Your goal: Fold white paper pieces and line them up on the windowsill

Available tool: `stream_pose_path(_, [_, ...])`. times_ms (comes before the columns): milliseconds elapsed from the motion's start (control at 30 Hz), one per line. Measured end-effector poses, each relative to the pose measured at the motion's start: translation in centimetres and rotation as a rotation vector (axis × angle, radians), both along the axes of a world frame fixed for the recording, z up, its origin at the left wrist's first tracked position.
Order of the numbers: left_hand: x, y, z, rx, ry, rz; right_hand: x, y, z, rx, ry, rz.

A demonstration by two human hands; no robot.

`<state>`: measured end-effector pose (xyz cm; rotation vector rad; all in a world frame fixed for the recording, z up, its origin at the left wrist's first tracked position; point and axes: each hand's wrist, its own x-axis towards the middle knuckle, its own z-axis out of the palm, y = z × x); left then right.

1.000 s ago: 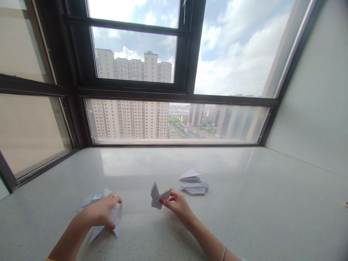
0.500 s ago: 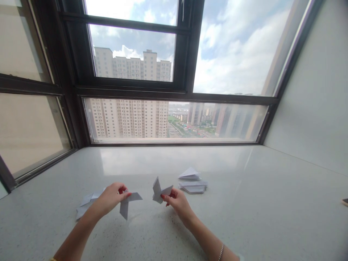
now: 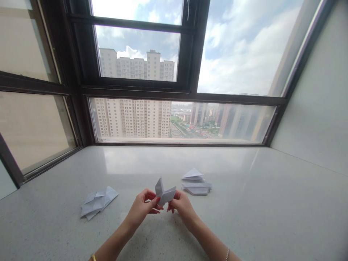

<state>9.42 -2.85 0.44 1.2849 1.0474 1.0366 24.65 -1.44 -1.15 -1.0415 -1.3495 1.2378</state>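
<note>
A folded white paper piece (image 3: 165, 195) with upright wings stands between my hands, just above the pale countertop. My left hand (image 3: 143, 208) pinches its left side between thumb and fingers. On the right side, my right hand (image 3: 181, 206) grips the paper near its lower edge, fingertips curled underneath. Whether the angled folded piece formerly in my left hand is tucked into this one cannot be made out, as the fingers cover part of it.
Several overlapping folded papers (image 3: 98, 203) lie on the countertop (image 3: 244, 217) to the left. Behind my right hand rest a pointed folded paper (image 3: 193, 174) and a flat boat-shaped folded paper (image 3: 197, 188). Dark-framed windows (image 3: 179, 144) border the back.
My left hand has moved right with its angled folded paper and now meets the piece in my right hand. The papers on the left have come into full view.
</note>
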Motion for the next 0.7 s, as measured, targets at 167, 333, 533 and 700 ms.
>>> stream_pose_path(167, [-0.57, 0.26, 0.09, 0.237, 0.360, 0.073, -0.14, -0.28, 0.46, -0.003, -0.024, 0.026])
stream_pose_path(333, [-0.95, 0.20, 0.35, 0.290, 0.480, 0.114, -0.18, -0.64, 0.77, 0.000, -0.037, 0.049])
stream_pose_path(533, [-1.05, 0.36, 0.41, 0.269, 0.354, 0.026, -0.28, -0.64, 0.82, -0.001, -0.035, 0.060])
stream_pose_path(700, [-1.07, 0.44, 0.08, 0.172, 0.212, -0.079, -0.25, -0.57, 0.84, 0.001, -0.028, 0.065])
